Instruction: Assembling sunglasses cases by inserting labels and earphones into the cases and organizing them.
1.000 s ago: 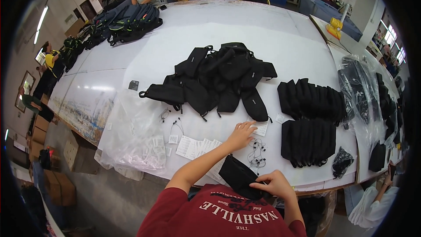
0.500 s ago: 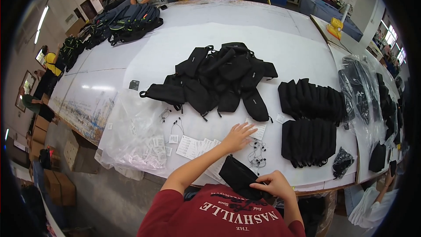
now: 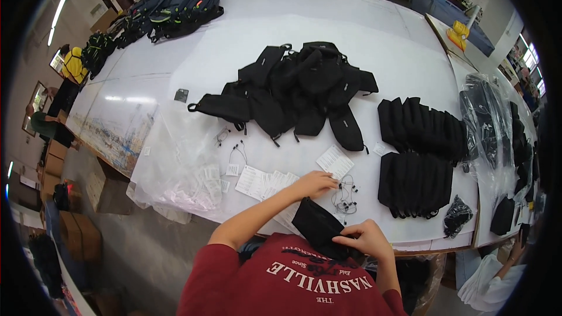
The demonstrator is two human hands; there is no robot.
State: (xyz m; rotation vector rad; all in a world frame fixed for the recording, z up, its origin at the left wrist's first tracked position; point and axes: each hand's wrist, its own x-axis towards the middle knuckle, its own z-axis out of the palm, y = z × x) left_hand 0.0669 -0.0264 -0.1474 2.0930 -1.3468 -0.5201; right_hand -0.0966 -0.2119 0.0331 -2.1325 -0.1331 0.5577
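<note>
We see little change: the right hand [image 3: 366,239] stays clamped on the black pouch [image 3: 319,226]; the left hand [image 3: 316,184], fingers loosely apart, still reaches toward the loop cords [image 3: 345,194], lower centre.

Black pouch [image 3: 319,227], lower centre, plain. Black bags [image 3: 298,90], heaped at centre, plain. Black pouches [image 3: 418,149], two rows at right, plain. White table [image 3: 328,17], upper centre. White paper tags [image 3: 266,184], lower centre, with fine dark print. Clear plastic sleeves [image 3: 175,164], lower left, milky sheen. Dark red sleeve [image 3: 205,275] with white lettering, bottom. Blue-black backpacks [image 3: 175,9], upper left, green trim.
</note>
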